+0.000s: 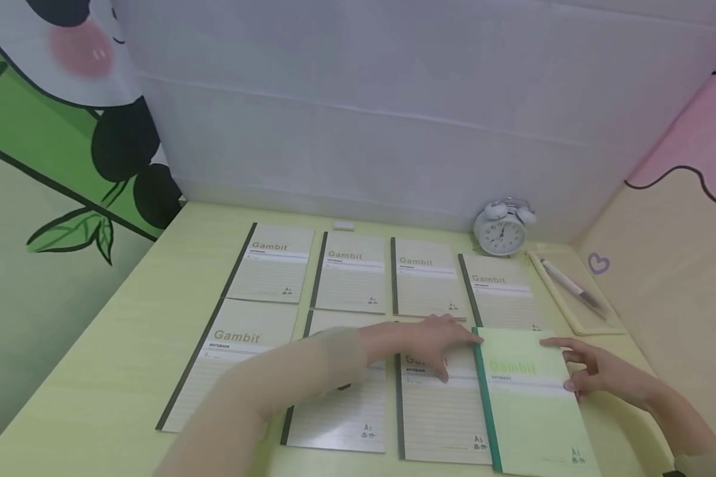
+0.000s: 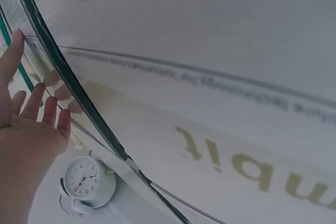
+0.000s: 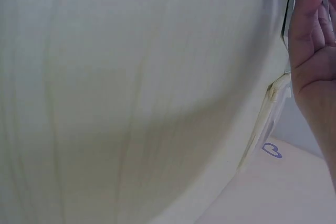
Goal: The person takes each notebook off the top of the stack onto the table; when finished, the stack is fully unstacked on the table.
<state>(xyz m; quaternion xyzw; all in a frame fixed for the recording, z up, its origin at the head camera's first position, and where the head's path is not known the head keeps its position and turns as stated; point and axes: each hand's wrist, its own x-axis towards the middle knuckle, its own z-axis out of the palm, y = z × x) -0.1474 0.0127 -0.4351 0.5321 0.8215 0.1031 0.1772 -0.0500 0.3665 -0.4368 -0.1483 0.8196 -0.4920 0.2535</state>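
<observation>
A green-spined notebook [image 1: 531,417] lies at the front right, in line with a row of grey-spined notebooks. My left hand [image 1: 432,341] reaches across, its fingers fairly straight, one fingertip touching the green-spined notebook's upper left corner. Beneath that hand is a grey-spined notebook [image 1: 441,424], partly covered. At the right edge of the green-spined notebook, my right hand [image 1: 611,374] pinches the side, thumb at the edge and index finger stretched over the cover near the top corner. In the left wrist view, the left hand [image 2: 31,114] has its fingers spread. The right wrist view shows only part of the right hand [image 3: 312,51].
Several more notebooks [image 1: 271,265] lie in two rows. A white alarm clock [image 1: 501,228] stands at the back right. Beside it lies a cream tray or pouch [image 1: 585,324] with a pen [image 1: 573,285]. A small white block [image 1: 343,226] sits near the back wall.
</observation>
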